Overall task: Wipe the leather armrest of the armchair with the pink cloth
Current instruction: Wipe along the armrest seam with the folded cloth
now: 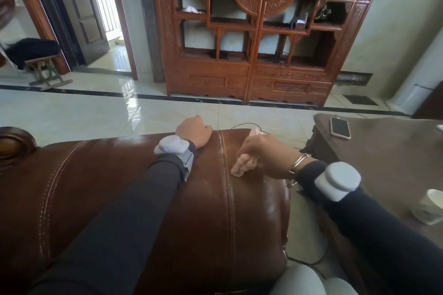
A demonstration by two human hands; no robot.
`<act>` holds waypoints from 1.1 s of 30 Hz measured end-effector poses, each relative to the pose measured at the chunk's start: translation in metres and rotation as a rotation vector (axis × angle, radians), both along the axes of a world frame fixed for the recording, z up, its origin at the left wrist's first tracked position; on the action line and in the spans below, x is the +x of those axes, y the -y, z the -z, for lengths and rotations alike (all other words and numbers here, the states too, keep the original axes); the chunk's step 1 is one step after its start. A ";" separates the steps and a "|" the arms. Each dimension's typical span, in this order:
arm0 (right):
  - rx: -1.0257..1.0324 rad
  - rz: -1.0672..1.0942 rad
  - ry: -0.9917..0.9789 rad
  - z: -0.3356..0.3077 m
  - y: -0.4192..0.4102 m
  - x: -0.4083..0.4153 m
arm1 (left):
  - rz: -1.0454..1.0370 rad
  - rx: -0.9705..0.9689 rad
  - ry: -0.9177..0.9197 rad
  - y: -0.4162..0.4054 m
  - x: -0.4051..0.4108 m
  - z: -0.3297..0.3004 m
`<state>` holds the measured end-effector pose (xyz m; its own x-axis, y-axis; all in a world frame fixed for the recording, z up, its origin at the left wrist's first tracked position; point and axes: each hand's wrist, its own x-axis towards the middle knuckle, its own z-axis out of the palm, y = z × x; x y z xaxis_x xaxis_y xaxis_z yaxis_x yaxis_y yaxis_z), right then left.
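The brown leather armrest of the armchair fills the lower middle of the head view, with stitched seams running front to back. My left hand rests at its far edge, fingers curled over the front and holding nothing that I can see. My right hand presses the pale pink cloth against the leather just right of the middle seam; a corner of the cloth also shows beyond the hand. Both wrists carry grey sensor bands.
A dark table stands to the right with a phone and a white cup on it. A black cable lies on the tiled floor beyond the armrest. A carved wooden cabinet stands against the far wall.
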<state>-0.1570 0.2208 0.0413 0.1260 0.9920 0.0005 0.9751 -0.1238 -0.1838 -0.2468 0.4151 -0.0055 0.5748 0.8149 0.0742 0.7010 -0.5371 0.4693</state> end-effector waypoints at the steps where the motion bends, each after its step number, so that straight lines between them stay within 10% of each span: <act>1: -0.025 -0.018 0.003 -0.003 0.002 0.000 | 0.002 -0.001 0.001 0.000 0.000 0.000; 13: 0.381 0.023 0.026 -0.038 -0.045 0.048 | 0.007 0.018 0.031 -0.003 0.001 0.005; 33: -0.105 0.252 -0.162 0.022 -0.171 0.064 | -0.025 0.081 0.027 -0.006 0.006 0.010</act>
<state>-0.0931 0.3913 0.0197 0.3577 0.9232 -0.1403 0.8706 -0.3841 -0.3074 -0.2406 0.4214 -0.0152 0.5515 0.8195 0.1557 0.7020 -0.5567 0.4442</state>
